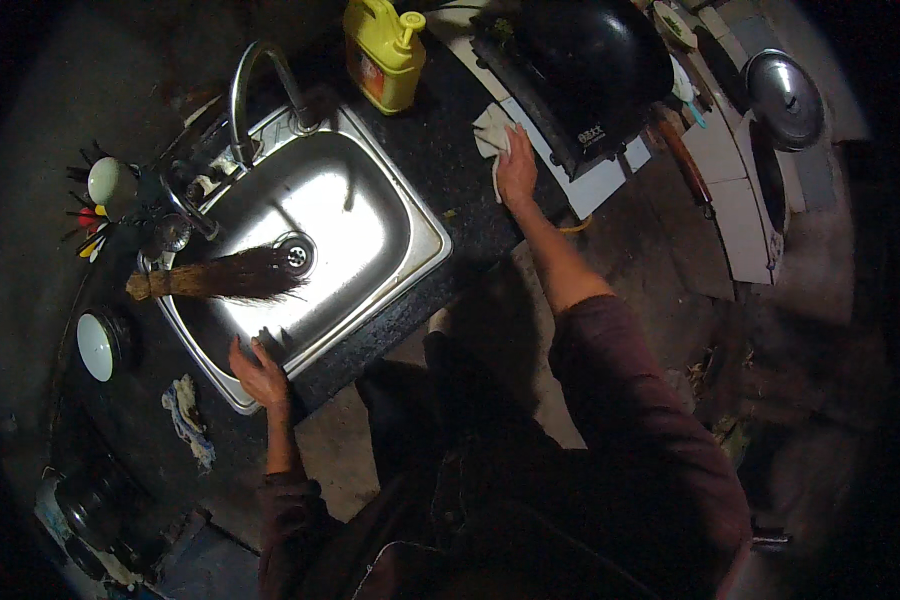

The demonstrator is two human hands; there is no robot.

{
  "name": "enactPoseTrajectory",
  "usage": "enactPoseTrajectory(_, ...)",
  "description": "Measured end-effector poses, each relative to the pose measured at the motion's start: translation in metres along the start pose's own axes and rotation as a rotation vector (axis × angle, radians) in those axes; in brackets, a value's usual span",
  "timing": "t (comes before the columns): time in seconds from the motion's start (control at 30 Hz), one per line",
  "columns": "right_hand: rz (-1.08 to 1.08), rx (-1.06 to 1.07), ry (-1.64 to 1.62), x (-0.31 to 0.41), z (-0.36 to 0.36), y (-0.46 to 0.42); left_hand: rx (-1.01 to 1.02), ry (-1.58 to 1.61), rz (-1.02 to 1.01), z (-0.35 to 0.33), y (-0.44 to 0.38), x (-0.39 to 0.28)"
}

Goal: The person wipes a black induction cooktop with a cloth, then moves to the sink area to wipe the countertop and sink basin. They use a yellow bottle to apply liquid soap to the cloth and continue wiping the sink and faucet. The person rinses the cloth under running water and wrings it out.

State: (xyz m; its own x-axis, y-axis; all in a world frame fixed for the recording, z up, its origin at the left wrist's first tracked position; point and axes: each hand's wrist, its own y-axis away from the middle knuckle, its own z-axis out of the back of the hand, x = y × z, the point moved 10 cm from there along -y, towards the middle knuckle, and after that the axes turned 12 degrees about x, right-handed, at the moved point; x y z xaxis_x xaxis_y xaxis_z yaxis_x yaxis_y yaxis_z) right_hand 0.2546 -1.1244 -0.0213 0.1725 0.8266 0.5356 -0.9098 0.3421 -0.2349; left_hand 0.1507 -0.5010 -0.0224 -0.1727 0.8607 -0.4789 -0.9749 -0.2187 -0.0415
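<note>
My right hand (518, 171) presses a pale cloth (493, 132) against the dark countertop (461, 176), between the sink and a black gas stove (570, 97). Over the near left rim of the stainless steel sink (367, 202) is my left hand (260, 377), its fingers apart and nothing in them. A bundled straw brush (217, 275) lies across the sink's left edge, with its bristle tips by the drain (296, 256). The curved faucet (242, 90) rises at the back of the sink.
Behind the sink stands a yellow pump jug (387, 67). A crumpled rag (188, 421) and a white bowl (96, 347) sit left of the sink. A wooden handle (686, 161) juts out right of the stove, near a round metal lid (785, 100).
</note>
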Motion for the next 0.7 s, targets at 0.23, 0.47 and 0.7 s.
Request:
enactPoseTrajectory(0.23,0.453,0.256,-0.284,0.074,-0.049,0.013,0.049,0.063,0.017,-0.002,0.000,-0.003)
enactPoseTrajectory(0.47,0.753,0.728,-0.438,0.066,0.005,0.124,0.064,0.037,0.038,-0.005,0.000,0.002)
enactPoseTrajectory(0.7,0.524,0.896,-0.267,0.072,0.036,0.082,0.041,-0.009,0.010,0.002,0.001,-0.001)
